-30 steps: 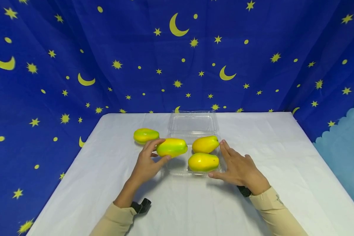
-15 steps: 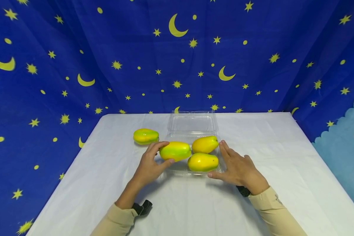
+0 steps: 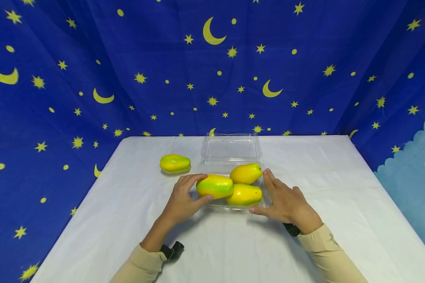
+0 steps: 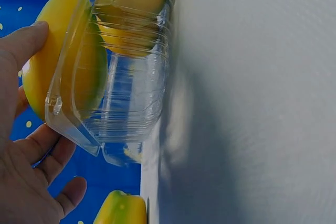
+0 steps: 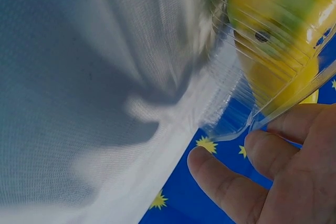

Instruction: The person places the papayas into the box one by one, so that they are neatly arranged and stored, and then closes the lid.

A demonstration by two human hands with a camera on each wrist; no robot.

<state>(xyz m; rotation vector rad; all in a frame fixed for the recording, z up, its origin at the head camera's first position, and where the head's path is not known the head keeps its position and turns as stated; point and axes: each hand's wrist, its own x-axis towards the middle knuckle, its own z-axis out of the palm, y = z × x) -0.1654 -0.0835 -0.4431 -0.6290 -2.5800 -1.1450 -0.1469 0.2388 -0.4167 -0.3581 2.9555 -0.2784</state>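
Note:
In the head view my left hand [image 3: 182, 200] holds a yellow-green papaya [image 3: 215, 187] between thumb and fingers, over the left part of a clear plastic clamshell box [image 3: 216, 206]. Two yellower papayas, a rear one [image 3: 246, 173] and a front one [image 3: 245, 195], lie inside on the right. The left wrist view has the held papaya [image 4: 58, 61] behind the transparent wall, its lower end above the rim. My right hand [image 3: 287, 202] spreads straight fingers along the box's right side, thumb at the front corner. Seen from the right wrist, its fingertips [image 5: 262, 148] are right at the rim.
Another green-and-yellow papaya [image 3: 175, 163] lies on the white tablecloth [image 3: 138, 169], left of the box. The box's lid [image 3: 231, 148] is folded back toward the far edge. Beyond the table hangs a blue curtain [image 3: 170, 51] with stars and moons.
My left hand has brought the held papaya rightward and nearer to me, over the box, until it overlaps the front papaya in the head view. The right hand stays in place.

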